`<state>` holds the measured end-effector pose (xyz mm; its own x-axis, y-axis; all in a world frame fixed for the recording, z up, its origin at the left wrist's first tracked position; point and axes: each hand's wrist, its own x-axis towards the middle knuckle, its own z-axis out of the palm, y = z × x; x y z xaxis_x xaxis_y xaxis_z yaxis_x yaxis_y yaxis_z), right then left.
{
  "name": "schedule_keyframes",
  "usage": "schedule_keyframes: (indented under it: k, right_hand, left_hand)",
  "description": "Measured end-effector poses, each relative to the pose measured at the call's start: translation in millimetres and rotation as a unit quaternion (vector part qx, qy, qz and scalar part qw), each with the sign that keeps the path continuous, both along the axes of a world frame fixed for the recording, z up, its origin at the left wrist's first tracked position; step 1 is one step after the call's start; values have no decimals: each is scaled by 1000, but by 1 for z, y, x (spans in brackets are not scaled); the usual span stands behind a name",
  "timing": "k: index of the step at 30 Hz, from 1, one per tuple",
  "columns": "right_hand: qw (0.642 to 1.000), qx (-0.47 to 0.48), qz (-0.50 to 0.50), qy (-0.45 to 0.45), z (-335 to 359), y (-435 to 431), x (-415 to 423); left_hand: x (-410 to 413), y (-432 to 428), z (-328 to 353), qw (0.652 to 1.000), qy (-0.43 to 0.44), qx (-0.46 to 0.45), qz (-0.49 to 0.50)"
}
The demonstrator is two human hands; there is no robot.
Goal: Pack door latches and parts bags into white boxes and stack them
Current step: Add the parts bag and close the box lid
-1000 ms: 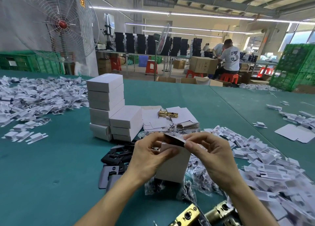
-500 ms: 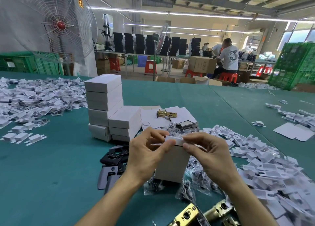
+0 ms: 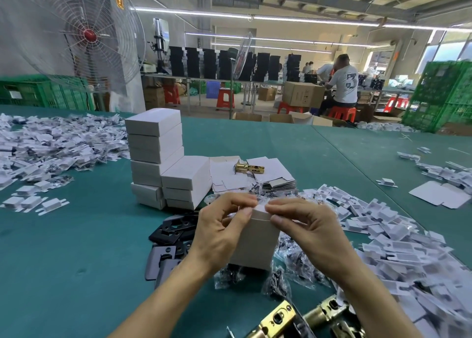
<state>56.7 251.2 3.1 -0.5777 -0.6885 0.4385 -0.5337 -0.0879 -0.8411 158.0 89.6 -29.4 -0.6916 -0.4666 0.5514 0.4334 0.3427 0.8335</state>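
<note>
Upright white box (image 3: 255, 245) near the middle of the green table (image 3: 63, 261), gripped from both sides. The left hand (image 3: 219, 233) and right hand (image 3: 306, 233), forearms converging from the near edge, curl their fingers over the box's top and pinch its flap, thumbs on the near face. A stack of white boxes (image 3: 155, 154) stands behind, to the left. Parts bags (image 3: 293, 261) lie round the box's base, and brass door latches (image 3: 278, 320) lie at the near edge. Legible writing: "3" on a seated worker's shirt (image 3: 347, 82).

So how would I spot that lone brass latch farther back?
Find the tall stack of white boxes on the table. Right of it lie flat cartons; the brass latch sits on them alone, unlike the latches at the near edge.
</note>
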Motion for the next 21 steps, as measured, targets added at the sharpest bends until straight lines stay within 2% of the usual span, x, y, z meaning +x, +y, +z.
schedule_keyframes:
  k: [8,11,13,16,18,21]
  right_hand:
    - [999,49,8,2,-3,6,-5]
    - [998,53,-18,41,-6,3,-5]
    - [998,35,-28,36,-8,1,-3]
    - [997,-14,-40,-62,-6,-1,-1]
    - [985,-64,-76,-141,-2,-1,-4]
    - [933,-149,-112,-308,7,1,-7]
  left_hand:
    - [-1,-7,-12,990,5,-139,29]
    - [-3,-7,-12,990,1,-138,33]
    - [-3,-5,-10,994,-19,-106,29]
    - [-3,-3,-5,998,-68,-8,17]
    - [-3,-3,0,996,-89,25,18]
    - [-3,2,4,995,-90,41,16]
